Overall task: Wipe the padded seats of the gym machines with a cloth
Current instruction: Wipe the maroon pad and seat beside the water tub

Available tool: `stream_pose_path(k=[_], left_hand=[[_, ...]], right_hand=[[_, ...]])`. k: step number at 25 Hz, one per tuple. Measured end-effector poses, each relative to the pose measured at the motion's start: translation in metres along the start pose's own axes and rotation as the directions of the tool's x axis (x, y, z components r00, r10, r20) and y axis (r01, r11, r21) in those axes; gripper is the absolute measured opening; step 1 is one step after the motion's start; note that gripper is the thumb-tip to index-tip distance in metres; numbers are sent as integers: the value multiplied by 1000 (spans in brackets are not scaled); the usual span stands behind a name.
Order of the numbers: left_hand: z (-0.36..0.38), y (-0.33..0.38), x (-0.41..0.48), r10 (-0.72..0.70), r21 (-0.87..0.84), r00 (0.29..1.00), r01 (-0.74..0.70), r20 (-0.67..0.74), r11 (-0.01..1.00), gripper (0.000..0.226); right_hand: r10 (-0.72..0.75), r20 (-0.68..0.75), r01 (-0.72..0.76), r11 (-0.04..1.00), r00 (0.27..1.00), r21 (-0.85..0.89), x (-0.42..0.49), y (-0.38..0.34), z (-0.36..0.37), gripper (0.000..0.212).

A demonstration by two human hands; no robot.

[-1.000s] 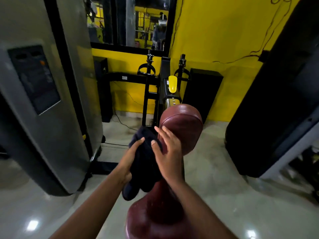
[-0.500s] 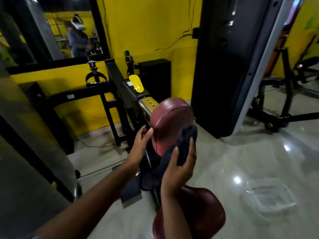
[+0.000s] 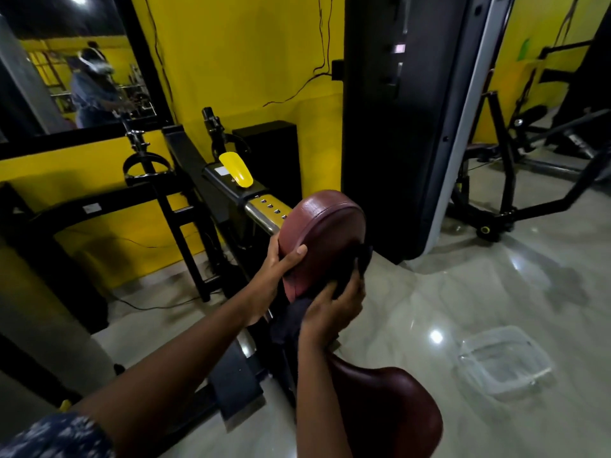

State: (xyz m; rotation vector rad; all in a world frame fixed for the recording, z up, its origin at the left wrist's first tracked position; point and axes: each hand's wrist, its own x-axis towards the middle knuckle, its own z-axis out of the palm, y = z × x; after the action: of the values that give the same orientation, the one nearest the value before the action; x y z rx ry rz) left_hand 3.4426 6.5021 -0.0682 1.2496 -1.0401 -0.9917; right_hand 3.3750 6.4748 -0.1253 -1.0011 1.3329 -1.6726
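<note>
A maroon padded backrest stands upright at the middle of the view on a black and gold machine frame. My left hand grips its left edge, thumb on the front face. My right hand presses a dark cloth against the lower right of the pad; more of the cloth hangs below the hand. The maroon padded seat lies low, under my right forearm.
A clear plastic tub sits on the glossy floor at the right. A tall black weight-stack tower rises behind the pad. Black frame bars and a yellow lever stand at the left, another machine at far right.
My left hand moved from beside the pad onto its left edge. My right hand pushed the cloth against the pad's lower right. The view shifted slightly closer.
</note>
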Motion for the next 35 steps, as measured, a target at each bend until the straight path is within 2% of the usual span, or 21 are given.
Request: stream_pose_path(k=[3, 5, 8, 11, 12, 14, 16, 18, 23, 26, 28, 31, 33, 35], left_hand=[[-4, -1, -2, -10, 5, 999, 10, 39, 1000, 70], [-8, -2, 0, -24, -7, 998, 25, 59, 1000, 75], [-7, -7, 2, -2, -47, 998, 5, 65, 999, 69], [-2, -6, 2, 28, -55, 999, -25, 40, 998, 58], [0, -3, 0, 35, -46, 999, -34, 27, 998, 60], [3, 1, -9, 50, -43, 999, -51, -21, 998, 73], [10, 1, -22, 56, -43, 993, -61, -108, 997, 70], [20, -5, -42, 45, -43, 975, -56, -219, 997, 59], [29, -60, -99, -201, -131, 894, 161, -400, 978, 46], [37, -95, -118, -312, -151, 812, 273, -494, 950, 42], [47, -114, -129, -360, -157, 756, 330, -547, 931, 39], [79, -143, -153, -412, -257, 602, 329, -684, 909, 36], [111, -162, -172, -465, -349, 469, 316, -751, 882, 34], [136, -177, -190, -538, -444, 337, 317, -773, 838, 33]], right_hand=[[-217, 114, 221, 975, 970, -23, -25, -23, 4, 49], [-283, 81, 287, 957, 956, -40, -3, -26, 8, 47], [-119, -48, 121, 992, 992, 35, 30, -4, 8, 43], [56, 10, -57, 988, 998, 142, 29, 22, 1, 40], [100, 47, -105, 988, 994, 117, 29, 27, -4, 38], [181, 118, -171, 981, 976, -87, 31, 30, -17, 38], [194, 192, -140, 955, 962, -260, 31, 22, -34, 39], [120, 283, -23, 946, 952, -324, 29, 10, -54, 41], [104, 459, 97, 914, 882, -393, 0, 13, -105, 40], [65, 589, 191, 913, 805, -362, 5, 27, -124, 40], [82, 687, 256, 891, 722, -375, 16, 40, -136, 40], [73, 838, 385, 865, 541, -323, 38, 70, -161, 38], [84, 922, 461, 847, 379, -267, 53, 89, -171, 38], [82, 962, 565, 795, 259, -220, 61, 104, -176, 39]])
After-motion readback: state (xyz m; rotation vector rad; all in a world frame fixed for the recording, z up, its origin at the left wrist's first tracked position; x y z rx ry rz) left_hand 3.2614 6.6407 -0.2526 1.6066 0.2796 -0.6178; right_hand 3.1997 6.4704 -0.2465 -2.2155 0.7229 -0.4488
